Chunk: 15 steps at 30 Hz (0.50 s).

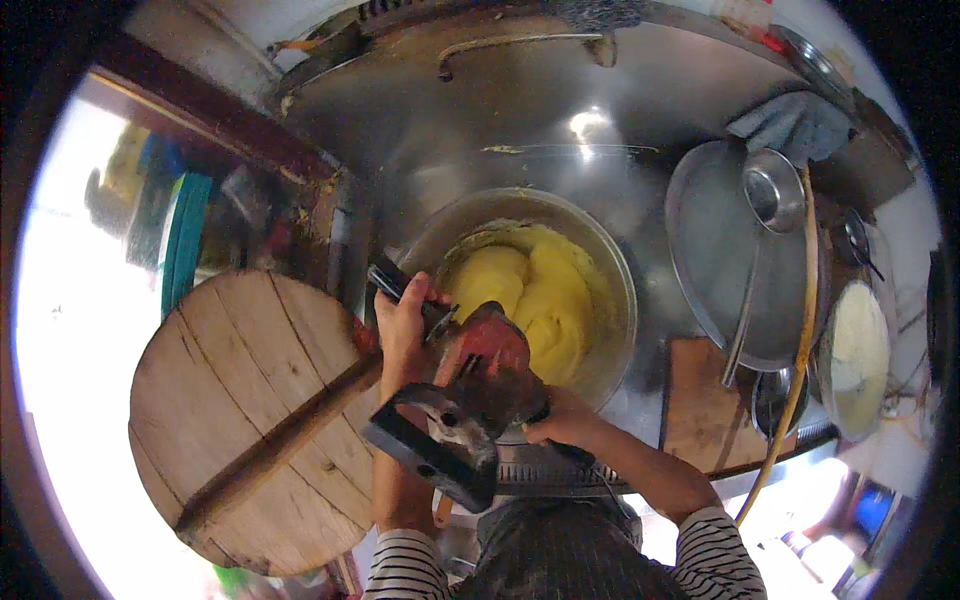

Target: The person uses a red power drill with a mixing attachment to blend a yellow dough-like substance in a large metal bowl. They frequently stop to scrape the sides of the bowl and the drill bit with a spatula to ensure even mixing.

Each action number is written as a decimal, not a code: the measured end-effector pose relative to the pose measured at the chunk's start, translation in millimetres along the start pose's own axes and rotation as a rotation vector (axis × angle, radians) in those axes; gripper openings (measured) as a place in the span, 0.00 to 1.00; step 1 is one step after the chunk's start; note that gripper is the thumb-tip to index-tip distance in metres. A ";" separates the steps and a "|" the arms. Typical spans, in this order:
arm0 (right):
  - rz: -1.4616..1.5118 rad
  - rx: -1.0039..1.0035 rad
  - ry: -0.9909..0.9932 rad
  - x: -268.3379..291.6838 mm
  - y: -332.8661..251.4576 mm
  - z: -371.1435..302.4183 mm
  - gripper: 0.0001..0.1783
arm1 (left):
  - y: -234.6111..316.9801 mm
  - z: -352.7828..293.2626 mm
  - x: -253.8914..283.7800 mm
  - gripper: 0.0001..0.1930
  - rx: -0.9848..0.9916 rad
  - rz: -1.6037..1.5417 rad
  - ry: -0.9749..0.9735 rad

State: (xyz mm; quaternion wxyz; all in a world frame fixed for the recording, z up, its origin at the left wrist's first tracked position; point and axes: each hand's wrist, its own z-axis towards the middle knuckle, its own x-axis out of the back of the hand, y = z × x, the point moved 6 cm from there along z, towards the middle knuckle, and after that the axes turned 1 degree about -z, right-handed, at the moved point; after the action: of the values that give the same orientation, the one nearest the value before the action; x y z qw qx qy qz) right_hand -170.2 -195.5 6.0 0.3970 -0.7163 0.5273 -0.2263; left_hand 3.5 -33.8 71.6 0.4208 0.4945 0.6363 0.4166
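Note:
A red and black power tool (487, 350) with a boxy black frame is tilted over the near side of a large metal pot (622, 270). My left hand (402, 325) is closed around its black side handle, at the pot's left rim. On the tool's right, my right hand (562, 415) is closed on a dark grip, partly hidden by the tool's body. Inside the pot lies a thick, smooth yellow mass (560, 300) with swirled folds. The tool's working end cannot be seen, because its body covers it.
A round wooden lid (245, 350) with a crossbar stands close to my left arm. To the right are a large metal basin (690, 260), a long-handled ladle (775, 190), a wooden board (700, 400) and a long wooden stick (797, 370). A grey cloth (795, 125) hangs behind.

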 end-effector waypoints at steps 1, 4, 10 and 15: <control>-0.038 0.010 0.036 -0.6 -3.8 -3.8 0.14 | -1.4 0.0 0.5 0.12 -0.003 0.004 -0.001; -0.075 0.020 0.141 -1.0 -0.2 -15.6 0.15 | -0.5 7.3 -25.1 0.08 0.050 0.107 -0.090; 0.266 0.038 0.204 -24.1 -8.4 -58.3 0.12 | -5.4 22.4 -83.4 0.09 0.121 0.410 -0.399; 0.754 0.025 0.137 -16.6 -5.9 -95.4 0.02 | -38.9 16.2 -166.4 0.11 -0.232 0.461 -0.746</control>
State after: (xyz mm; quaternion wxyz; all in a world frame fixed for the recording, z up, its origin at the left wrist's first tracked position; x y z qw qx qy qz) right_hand -243.3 -210.7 67.9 0.4248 -0.4503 0.7764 -0.1184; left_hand 34.1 -201.4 50.5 0.5699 0.6893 0.2636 0.3615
